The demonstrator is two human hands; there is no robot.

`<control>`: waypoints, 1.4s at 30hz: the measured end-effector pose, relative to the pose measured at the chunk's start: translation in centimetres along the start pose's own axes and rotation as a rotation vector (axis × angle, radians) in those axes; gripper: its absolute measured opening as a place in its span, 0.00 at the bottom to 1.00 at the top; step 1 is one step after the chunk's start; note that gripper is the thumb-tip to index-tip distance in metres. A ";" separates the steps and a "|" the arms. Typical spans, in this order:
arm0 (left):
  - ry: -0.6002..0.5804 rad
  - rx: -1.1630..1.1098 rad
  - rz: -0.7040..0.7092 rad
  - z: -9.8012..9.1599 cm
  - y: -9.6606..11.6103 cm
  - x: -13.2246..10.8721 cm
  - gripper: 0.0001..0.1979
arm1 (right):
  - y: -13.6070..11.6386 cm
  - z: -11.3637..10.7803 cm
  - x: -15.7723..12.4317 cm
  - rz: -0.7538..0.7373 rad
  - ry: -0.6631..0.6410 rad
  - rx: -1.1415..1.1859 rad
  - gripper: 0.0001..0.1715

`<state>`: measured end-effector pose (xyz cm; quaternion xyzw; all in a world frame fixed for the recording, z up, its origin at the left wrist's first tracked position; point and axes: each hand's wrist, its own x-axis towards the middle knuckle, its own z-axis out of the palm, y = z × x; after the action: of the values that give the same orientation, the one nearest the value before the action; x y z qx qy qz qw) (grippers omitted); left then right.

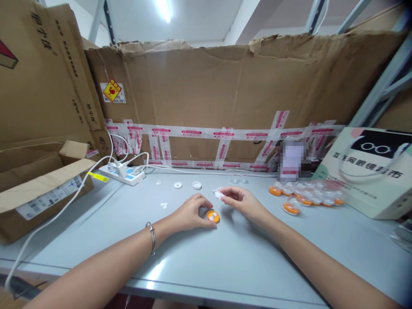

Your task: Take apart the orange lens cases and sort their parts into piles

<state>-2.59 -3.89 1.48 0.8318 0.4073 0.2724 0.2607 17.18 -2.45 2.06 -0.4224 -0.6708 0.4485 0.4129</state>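
My left hand (192,212) rests on the grey table (225,257), fingers curled around a small orange round case (213,216) that lies flat with white parts inside. My right hand (243,201) hovers just right of it, pinching a small white piece (219,194) between thumb and fingertips. A silver bracelet (151,237) sits on my left wrist.
A heap of orange and clear cases (307,196) lies at the right, by a printed paper bag (370,171). White caps (196,185) and small bits (164,205) lie farther back. A power strip (122,174) with cables and an open cardboard box (38,189) stand left. Cardboard walls the back.
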 end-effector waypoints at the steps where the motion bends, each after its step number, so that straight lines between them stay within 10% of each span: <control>1: 0.026 -0.018 0.003 -0.3 0.1 0.0 0.19 | 0.0 0.0 0.0 0.006 -0.005 0.023 0.21; 11: 0.155 0.050 0.335 -0.9 0.7 0.1 0.06 | -0.2 1.0 -0.5 0.034 -0.160 0.030 0.22; 19: 0.308 0.315 0.032 -3.4 -2.2 0.9 0.03 | 0.1 -0.1 -0.2 0.024 -0.006 -0.014 0.22; 31: 0.196 0.344 0.034 -2.6 -3.9 1.6 0.09 | -0.5 0.1 -0.8 0.003 -0.077 -0.300 0.17; 36: 0.194 0.232 0.115 -2.5 -2.0 1.2 0.08 | -0.1 0.0 -1.1 -0.025 -0.189 -0.382 0.21; 42: -0.074 0.076 0.184 -1.6 1.0 0.4 0.06 | -0.5 0.5 -1.6 -0.165 -0.320 -0.491 0.19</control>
<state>-2.93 -3.81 3.40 0.8844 0.3295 0.2487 0.2178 17.09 -4.16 2.10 -0.3777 -0.8477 0.2986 0.2226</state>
